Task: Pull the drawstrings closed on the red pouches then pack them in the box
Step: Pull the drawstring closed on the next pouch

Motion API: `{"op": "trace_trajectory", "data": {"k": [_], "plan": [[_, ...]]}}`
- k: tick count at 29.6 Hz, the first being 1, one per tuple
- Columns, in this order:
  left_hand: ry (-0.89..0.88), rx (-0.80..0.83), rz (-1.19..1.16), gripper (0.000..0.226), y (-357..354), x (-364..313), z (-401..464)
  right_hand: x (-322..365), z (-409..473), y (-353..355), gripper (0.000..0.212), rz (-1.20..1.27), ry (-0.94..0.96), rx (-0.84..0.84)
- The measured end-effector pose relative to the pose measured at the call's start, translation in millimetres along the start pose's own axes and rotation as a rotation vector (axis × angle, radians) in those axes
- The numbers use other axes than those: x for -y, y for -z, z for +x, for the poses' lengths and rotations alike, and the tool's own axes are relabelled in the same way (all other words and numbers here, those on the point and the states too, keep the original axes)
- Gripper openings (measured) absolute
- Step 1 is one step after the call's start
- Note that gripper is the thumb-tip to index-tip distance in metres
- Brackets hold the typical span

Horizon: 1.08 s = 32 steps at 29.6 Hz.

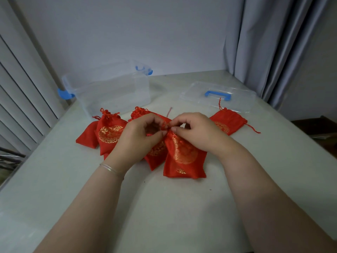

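Note:
Several red pouches with gold print lie on the white table. The nearest pouch (184, 157) lies in the middle, its gathered neck between my hands. My left hand (140, 137) pinches its red drawstring at the neck. My right hand (197, 130) pinches the string from the other side. Behind my left hand lie a tied pouch (109, 132) and others partly hidden. One more pouch (228, 123) lies apart at the right. The clear plastic box (113, 90) with blue latches stands open at the back left.
The clear box lid (218, 96) with a blue handle lies flat at the back right. Grey curtains (273, 42) hang at the right, slatted panels at the left. The table's left edge (27, 161) runs diagonally near the pouches.

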<state>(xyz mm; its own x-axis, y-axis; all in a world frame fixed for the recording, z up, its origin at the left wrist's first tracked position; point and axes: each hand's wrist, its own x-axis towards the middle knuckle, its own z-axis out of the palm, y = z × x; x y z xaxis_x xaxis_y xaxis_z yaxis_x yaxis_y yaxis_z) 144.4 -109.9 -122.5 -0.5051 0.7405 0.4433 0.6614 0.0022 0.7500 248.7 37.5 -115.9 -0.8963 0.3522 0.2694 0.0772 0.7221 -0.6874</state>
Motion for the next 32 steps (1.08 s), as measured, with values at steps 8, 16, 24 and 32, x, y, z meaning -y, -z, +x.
{"op": "trace_trajectory", "data": {"k": [8,16,24,32], "plan": [[-0.232,-0.202,0.297,0.018,-5.3,8.8,1.9,7.9,-0.1,-8.4,0.013,0.385,-0.158,0.038],[-0.366,-0.261,0.496,0.018,-12.7,10.2,1.5,5.9,0.5,-8.0,0.022,0.587,-0.283,0.011],[-0.403,-0.216,0.471,0.013,-10.5,10.8,1.1,-3.8,2.9,-5.8,0.006,0.589,-0.286,0.038],[-0.422,-0.229,0.444,0.016,-9.4,9.7,0.7,-2.4,2.6,-3.1,0.006,0.409,-0.157,-0.014]]}}
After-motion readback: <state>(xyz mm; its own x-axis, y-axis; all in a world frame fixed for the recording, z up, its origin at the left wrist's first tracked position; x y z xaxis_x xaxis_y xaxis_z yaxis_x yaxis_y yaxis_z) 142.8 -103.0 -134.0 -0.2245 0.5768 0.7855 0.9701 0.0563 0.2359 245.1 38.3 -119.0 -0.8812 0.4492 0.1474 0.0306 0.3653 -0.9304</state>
